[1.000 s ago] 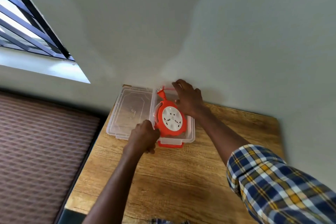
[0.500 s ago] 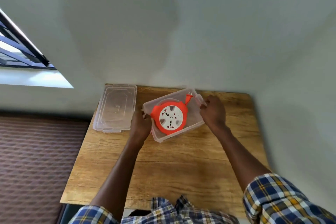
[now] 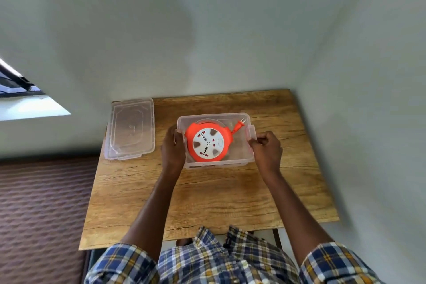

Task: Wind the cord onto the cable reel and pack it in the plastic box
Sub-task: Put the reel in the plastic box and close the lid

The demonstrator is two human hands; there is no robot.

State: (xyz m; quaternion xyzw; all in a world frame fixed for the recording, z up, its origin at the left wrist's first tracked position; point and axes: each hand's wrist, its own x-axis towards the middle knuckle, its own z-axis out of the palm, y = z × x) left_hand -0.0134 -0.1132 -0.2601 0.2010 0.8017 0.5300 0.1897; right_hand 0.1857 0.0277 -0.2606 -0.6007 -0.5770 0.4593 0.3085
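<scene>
Wooden grained tabletop [image 3: 230,191] against a plain wall. Head view: the clear rectangular plastic box [image 3: 239,161], skewed a moment ago, now sits square between left hand [image 3: 173,150] and right hand [image 3: 267,152], each gripping an end. Inside, nearer the left hand, lies the round orange-and-white cable reel [image 3: 207,142], cord wound, orange plug [image 3: 239,123] tucked in. Beyond the left hand lies the transparent lid [image 3: 130,128]; closing remains.

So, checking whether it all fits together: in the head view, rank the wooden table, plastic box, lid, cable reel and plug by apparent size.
Largest to smallest:
1. wooden table
2. plastic box and lid: look alike, so no ranking
3. cable reel
4. plug
</scene>
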